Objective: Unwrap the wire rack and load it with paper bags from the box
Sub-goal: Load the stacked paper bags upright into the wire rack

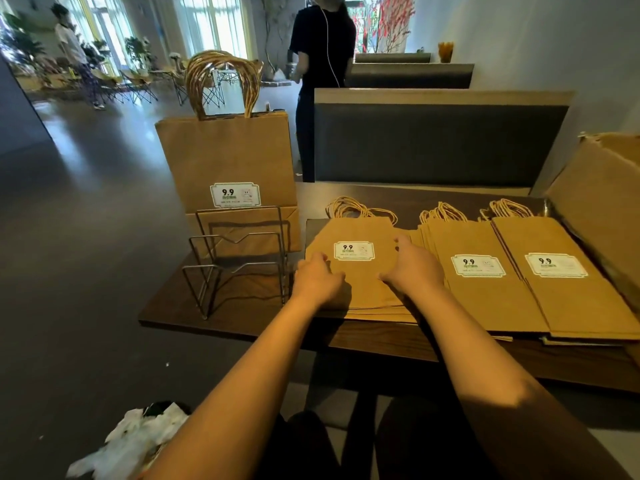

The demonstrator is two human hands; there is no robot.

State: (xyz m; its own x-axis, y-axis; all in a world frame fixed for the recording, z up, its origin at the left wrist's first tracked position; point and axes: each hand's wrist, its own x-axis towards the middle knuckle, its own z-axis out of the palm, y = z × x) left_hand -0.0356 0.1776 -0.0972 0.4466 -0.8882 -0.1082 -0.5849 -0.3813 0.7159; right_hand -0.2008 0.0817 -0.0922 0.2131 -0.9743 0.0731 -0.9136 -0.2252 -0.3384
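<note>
- Hands first: the left hand [317, 279] lies on the left edge of a flat pile of brown paper bags [360, 278]. Its fingers bend over the edge, and I cannot tell if they grip it.
- The right hand [412, 265] lies on the right side of the same pile. Its thumb sticks up and its fingers curl down at the pile's right edge. I cannot tell if they have hold of a bag.
- The top bag has a white sticker [354, 251] with "9.9" on it, between the two hands.
- Two more flat piles of bags lie to the right, a middle pile [481, 289] and a far pile [568, 289]. Their string handles point away.
- The wire rack [239, 258] stands bare just left of the hands, near the table corner. No bags sit in its front slots.
- One big bag [228, 161] stands upright right behind the rack, with its handles up. I cannot tell if it sits in the rack's back slot.
- The cardboard box [602, 209] is at the right end of the dark table [221, 323].
- White wrapping [138, 441] lies crumpled on the floor, down at the left.
- A person in black [322, 64] stands behind the dark bench [436, 140].
</note>
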